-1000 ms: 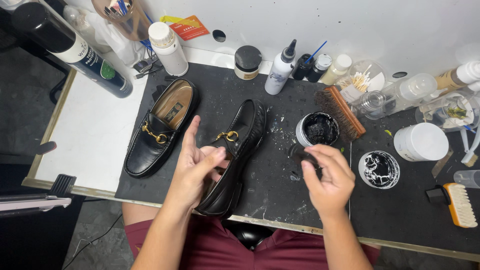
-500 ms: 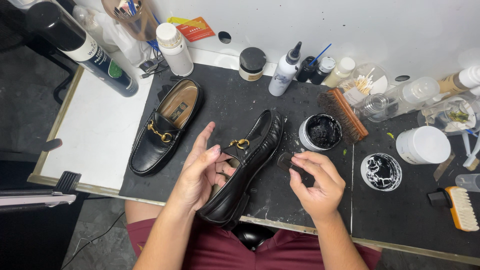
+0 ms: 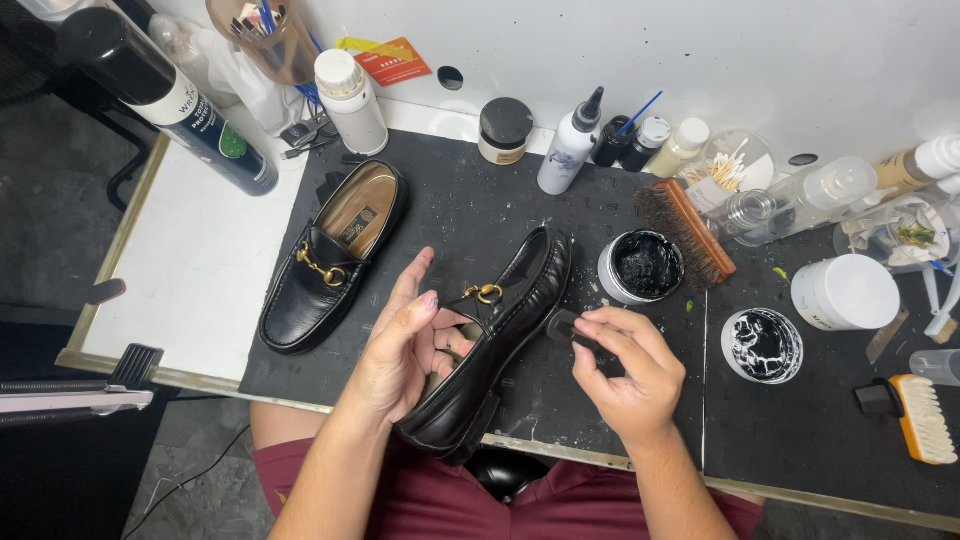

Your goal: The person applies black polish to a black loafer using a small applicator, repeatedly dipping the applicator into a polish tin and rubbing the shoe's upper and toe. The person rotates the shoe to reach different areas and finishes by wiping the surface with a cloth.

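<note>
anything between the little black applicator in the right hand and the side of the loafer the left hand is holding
Nothing visible does. The right hand holds the small black applicator right beside the black loafer, which the left hand steadies from inside.

A left hand [image 3: 405, 345] steadies a black loafer [image 3: 495, 345] on a dark tabletop [image 3: 480, 215]. The right hand [image 3: 625, 370] presses a small dark applicator [image 3: 562, 327] against its side, near an open polish jar [image 3: 643, 267].

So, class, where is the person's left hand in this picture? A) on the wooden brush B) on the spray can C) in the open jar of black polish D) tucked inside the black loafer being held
D: the left hand has its fingers inside the opening of the black loafer, holding it tilted over the table edge.
</note>
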